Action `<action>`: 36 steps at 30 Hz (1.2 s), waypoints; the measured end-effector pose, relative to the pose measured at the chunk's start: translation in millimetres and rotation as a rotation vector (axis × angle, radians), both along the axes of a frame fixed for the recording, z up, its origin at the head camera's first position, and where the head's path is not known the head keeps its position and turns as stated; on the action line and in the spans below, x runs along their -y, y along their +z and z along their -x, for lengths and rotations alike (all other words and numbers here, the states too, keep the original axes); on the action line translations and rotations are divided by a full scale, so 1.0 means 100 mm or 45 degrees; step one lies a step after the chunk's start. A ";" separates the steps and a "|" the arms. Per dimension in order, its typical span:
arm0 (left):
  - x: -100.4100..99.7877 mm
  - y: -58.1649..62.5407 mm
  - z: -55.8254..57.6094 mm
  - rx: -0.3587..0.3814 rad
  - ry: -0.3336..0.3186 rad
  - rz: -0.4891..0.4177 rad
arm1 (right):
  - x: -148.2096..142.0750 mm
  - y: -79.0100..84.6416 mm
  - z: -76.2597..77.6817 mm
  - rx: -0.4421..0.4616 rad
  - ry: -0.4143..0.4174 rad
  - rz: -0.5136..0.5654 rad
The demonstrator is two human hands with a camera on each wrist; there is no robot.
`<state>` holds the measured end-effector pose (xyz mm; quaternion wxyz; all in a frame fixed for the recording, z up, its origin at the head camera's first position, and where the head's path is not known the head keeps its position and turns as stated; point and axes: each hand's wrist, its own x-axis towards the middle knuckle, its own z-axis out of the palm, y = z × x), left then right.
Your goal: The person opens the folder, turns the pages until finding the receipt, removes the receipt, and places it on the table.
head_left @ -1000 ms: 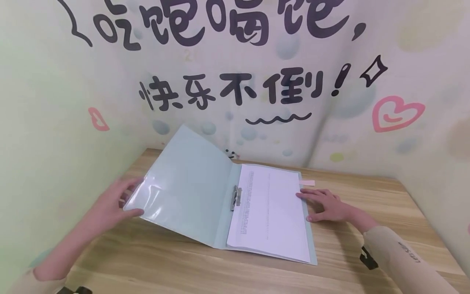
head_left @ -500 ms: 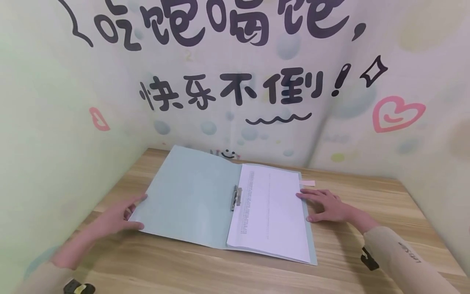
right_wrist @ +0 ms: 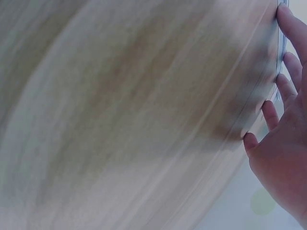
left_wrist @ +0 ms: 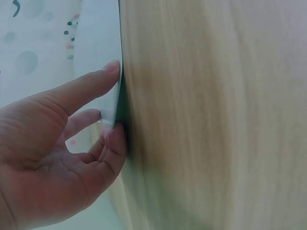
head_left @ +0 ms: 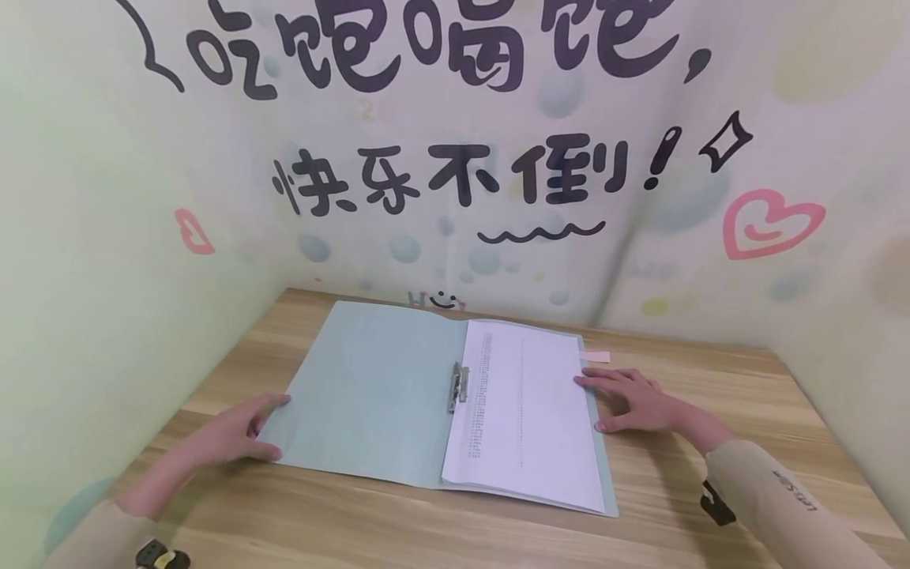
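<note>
A light blue clip folder point(head_left: 370, 387) lies spread out on the wooden table, its left cover almost flat. Printed sheets point(head_left: 547, 419) rest on the right half, beside a metal clip point(head_left: 456, 387) near the spine. At the cover's lower left corner, my left hand point(head_left: 231, 431) grips the edge. The left wrist view shows the thumb on the cover's point(left_wrist: 98, 36) upper face and curled fingers at its underside. My right hand point(head_left: 633, 403) rests against the folder's right edge with fingers spread and fairly straight, thumb and fingertips touching it.
A pink tab point(head_left: 596, 356) sticks out at the folder's upper right. Wood-grain tabletop point(head_left: 355, 525) stretches in front of the folder. Behind it rises a wall point(head_left: 441, 261) with black lettering, and further walls close in the left and right sides.
My left hand has lowered the folder's left cover from a steep tilt to nearly flat on the table, moving down with it. The right hand has stayed in place.
</note>
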<state>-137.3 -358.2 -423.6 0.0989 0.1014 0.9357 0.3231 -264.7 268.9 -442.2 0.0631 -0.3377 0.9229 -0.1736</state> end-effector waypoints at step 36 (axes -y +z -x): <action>-0.44 -0.05 0.23 -0.135 0.048 0.237 | 0.08 0.10 -0.02 -0.016 0.067 0.022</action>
